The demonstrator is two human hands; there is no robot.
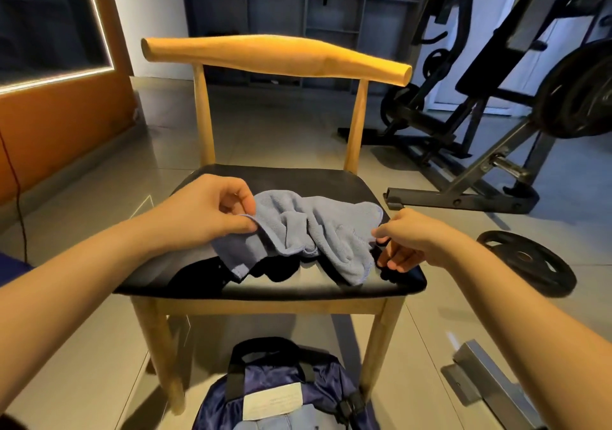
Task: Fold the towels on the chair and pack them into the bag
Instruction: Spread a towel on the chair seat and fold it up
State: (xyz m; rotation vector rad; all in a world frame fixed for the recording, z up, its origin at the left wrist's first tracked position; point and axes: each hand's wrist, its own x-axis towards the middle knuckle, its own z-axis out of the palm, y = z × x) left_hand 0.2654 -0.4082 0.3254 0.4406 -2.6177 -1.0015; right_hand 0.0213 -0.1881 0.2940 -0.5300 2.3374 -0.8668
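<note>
Blue towel [308,231] crumpled on the chair [298,178] seat, a hand at each end
Below the hands a navy bag [284,396] sits on the floor by the chair's front; the left hand [212,207] pinches the towel's left edge, the right hand [407,241] curls at its right edge, grip unclear; a weight plate [526,264] lies right of that hand

Dim, LED strip [103,33] glow top-left, fisheye edges, bkgd perhaps soft
</note>
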